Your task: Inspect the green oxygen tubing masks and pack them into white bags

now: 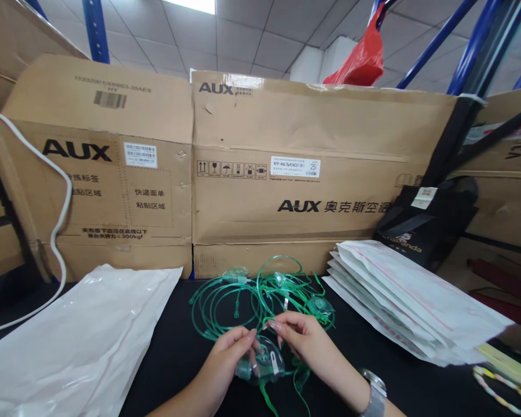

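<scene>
A clear green oxygen mask point(274, 350) with a white nose clip is between my hands, low over the black table. My left hand point(230, 356) is closed at its left upper edge, some fingers showing through the plastic. My right hand point(301, 336) pinches a thin green strap point(265, 322) just above the mask. Another green strap point(267, 398) hangs down below it. Right behind my hands lies a heap of coiled green tubing point(217, 301), with more clear green mask parts point(319, 304) and straps tangled in it. The wrist of my right hand carries a watch.
A white plastic pouch point(91, 324) lies at the left. At the right is a stack of white pouches point(412, 295), with a black bag point(429, 226) behind it. Cardboard boxes point(243, 127) wall off the back. A white cable point(63, 226) runs down the left side.
</scene>
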The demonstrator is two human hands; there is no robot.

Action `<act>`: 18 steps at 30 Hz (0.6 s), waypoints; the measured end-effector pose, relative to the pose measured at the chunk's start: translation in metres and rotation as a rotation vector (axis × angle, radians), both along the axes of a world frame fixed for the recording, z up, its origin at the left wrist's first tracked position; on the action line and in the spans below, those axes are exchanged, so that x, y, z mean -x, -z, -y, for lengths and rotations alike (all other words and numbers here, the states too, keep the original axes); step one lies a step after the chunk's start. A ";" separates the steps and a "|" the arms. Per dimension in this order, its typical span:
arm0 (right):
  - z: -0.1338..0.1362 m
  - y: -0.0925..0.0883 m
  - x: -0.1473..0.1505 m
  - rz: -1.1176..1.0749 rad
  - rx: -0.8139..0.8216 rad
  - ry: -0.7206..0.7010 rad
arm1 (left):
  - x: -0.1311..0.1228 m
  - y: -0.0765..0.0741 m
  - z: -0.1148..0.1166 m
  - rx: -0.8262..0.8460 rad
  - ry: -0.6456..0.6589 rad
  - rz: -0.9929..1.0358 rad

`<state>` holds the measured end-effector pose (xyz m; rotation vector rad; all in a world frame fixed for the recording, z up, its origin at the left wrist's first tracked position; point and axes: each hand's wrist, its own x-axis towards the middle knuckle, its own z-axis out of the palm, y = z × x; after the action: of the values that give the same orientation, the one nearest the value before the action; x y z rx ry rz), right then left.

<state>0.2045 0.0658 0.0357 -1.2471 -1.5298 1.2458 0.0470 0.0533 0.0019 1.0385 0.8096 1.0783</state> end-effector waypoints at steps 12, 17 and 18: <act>0.005 -0.015 -0.012 -0.462 0.379 -0.176 | 0.001 0.005 -0.003 -0.045 0.050 -0.064; 0.006 -0.016 -0.010 -0.417 0.336 -0.166 | 0.001 0.006 -0.003 -0.039 0.048 -0.065; 0.006 -0.016 -0.010 -0.406 0.313 -0.169 | 0.001 0.006 -0.003 -0.038 0.046 -0.064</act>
<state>0.2144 0.0597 0.0518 -0.9828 -1.1915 1.7798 0.0459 0.0561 -0.0041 1.1234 0.8150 1.0291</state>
